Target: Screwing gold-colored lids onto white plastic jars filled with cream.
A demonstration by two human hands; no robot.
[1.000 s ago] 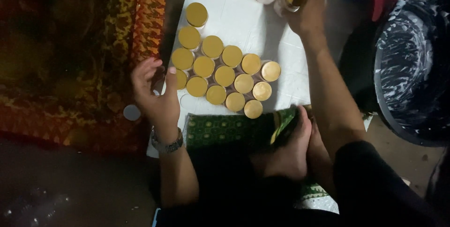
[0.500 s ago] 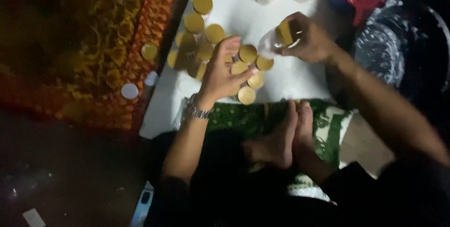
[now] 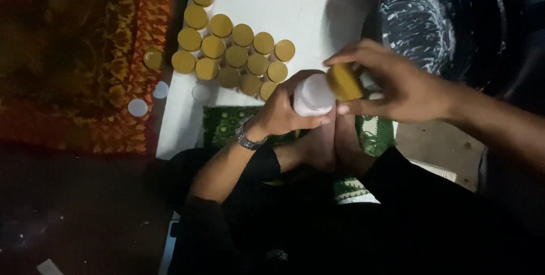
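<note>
The left hand (image 3: 284,107) now grips a small white plastic jar (image 3: 313,94) above the lap – a second ago it hovered by the cluster of gold-lidded jars (image 3: 233,56) – while the right hand (image 3: 392,82) pinches its round gold lid (image 3: 344,82), tilted against the rim, not yet seated

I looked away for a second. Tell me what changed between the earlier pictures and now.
The right hand drew back from the far jars with a gold lid, now held tilted beside the white jar. The left hand left the mat's edge, crossed over and took hold of that jar, above the feet. The cluster of gold-lidded jars stayed grouped on the white mat.
</note>
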